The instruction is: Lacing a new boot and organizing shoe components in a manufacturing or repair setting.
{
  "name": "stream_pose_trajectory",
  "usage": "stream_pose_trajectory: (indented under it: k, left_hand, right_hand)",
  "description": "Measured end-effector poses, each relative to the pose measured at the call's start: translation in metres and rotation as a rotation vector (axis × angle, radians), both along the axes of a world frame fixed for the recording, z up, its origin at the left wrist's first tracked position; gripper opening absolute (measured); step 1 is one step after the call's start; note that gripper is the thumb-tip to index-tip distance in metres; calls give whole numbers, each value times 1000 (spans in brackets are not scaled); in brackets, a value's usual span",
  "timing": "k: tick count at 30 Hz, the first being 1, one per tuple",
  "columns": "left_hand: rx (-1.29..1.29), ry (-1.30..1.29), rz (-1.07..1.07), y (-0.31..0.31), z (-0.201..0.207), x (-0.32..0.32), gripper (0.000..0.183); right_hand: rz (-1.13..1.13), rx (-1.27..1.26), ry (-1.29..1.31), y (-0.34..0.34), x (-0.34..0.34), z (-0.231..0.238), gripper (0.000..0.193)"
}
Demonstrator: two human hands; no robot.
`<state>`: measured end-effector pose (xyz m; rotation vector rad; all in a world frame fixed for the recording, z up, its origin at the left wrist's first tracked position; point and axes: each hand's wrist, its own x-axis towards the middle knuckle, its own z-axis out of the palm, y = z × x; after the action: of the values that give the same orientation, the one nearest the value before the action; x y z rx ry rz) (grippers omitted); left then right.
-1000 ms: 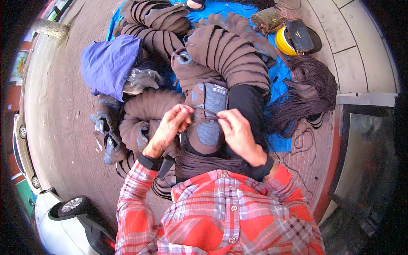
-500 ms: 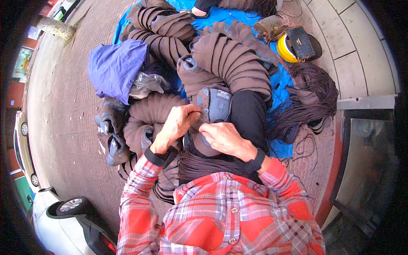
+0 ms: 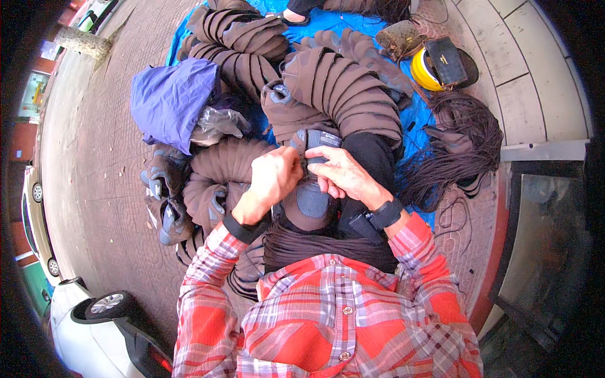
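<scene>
On my lap lies a brown shoe upper (image 3: 307, 206) with a blue-grey mesh tongue and a rounded toe toward me. My left hand (image 3: 274, 178) is closed in a pinch at the upper's left eyelet edge; what its fingertips hold is too small to make out. Over the tongue, my right hand (image 3: 348, 176) has its fingers apart, the forefinger stretched toward the left hand and the lower fingers bent. A bundle of dark brown shoelaces (image 3: 324, 247) lies across my lap. Just beyond the hands stands a long curved stack of nested uppers (image 3: 343, 88).
More stacked uppers (image 3: 227, 160) lie at the left, beside a purple cloth (image 3: 173, 101) and a clear plastic bag (image 3: 220, 124). A blue tarp (image 3: 416, 135) spreads beneath. At the right are a heap of laces (image 3: 463, 145), a yellow tub (image 3: 423, 70) and a black case (image 3: 446, 62). Another person's foot (image 3: 294, 17) shows beyond.
My right hand has moved up and right, its fingers opening out and uncovering the toe of the upper. The left hand has shifted slightly right and turned, still closed.
</scene>
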<state>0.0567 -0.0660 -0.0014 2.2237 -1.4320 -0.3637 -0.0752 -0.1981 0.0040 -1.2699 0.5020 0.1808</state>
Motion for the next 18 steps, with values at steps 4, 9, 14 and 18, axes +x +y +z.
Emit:
stream_pose_trajectory:
  k: [4, 9, 14, 18]
  left_hand:
    - [-59, 258, 95, 10, -24, 2, 15]
    - [52, 1101, 284, 16, -27, 14, 19]
    - [99, 1094, 300, 11, -22, 10, 19]
    - [150, 992, 307, 20, -1, 21, 28]
  right_hand:
    - [-19, 160, 1, 3, 3, -2, 41]
    - [241, -236, 131, -8, 21, -4, 33]
    - [237, -22, 145, -19, 24, -11, 17]
    - [123, -1202, -285, -9, 5, -7, 10]
